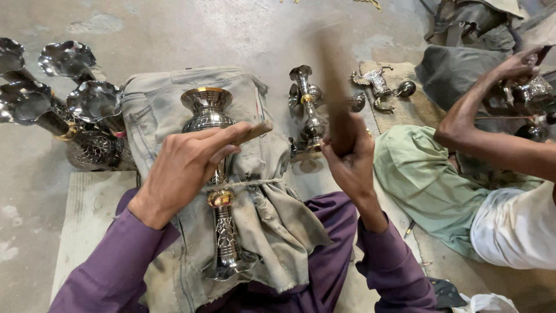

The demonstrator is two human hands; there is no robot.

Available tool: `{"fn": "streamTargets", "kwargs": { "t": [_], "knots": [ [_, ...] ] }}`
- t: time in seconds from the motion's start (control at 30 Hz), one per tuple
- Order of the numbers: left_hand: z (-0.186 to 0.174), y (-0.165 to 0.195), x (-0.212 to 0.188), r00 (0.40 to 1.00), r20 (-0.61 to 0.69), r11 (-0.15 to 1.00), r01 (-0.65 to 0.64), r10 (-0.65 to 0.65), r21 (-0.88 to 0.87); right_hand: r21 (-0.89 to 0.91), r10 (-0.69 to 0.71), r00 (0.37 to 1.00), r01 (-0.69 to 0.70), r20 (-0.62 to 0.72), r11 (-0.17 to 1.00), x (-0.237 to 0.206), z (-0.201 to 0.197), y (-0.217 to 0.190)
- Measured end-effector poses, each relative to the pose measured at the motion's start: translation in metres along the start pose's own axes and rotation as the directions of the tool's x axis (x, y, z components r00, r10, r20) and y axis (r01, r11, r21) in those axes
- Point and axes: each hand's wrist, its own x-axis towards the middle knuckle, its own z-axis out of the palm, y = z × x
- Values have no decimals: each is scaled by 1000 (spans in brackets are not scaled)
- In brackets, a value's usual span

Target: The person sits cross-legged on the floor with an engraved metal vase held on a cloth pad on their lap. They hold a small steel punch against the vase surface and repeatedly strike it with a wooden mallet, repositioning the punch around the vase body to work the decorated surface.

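Note:
A silver engraved vase [209, 113] with brass bands lies on a grey cloth [272, 220] over my lap, its mouth pointing away from me. My left hand [185, 165] rests over the vase's middle, fingers closed on a short wooden stick [256, 131]. A string [255, 183] runs across the stem near a brass ring. My right hand [350, 156] is raised beside the vase and grips a dark wooden mallet [335, 93], blurred by motion.
Several silver flower-mouthed vases [87, 104] lie at the left on the concrete floor. A small vase [310, 107] and metal fittings [379, 84] sit ahead. At the right, another person's arm [486, 124] works on a metal piece [530, 93].

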Motion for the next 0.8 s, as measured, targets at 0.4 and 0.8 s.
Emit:
{"fn": "streamTargets", "kwargs": {
  "t": [0.4, 0.8],
  "knots": [
    [2, 1, -9, 992, -47, 987, 110, -116, -121, -550, -70, 965, 202, 251, 810, 17, 0, -28],
    [2, 0, -6, 982, -163, 987, 78, -101, -140, -541, 241, 954, -110, 179, 834, 14, -10, -34]
  ]
}}
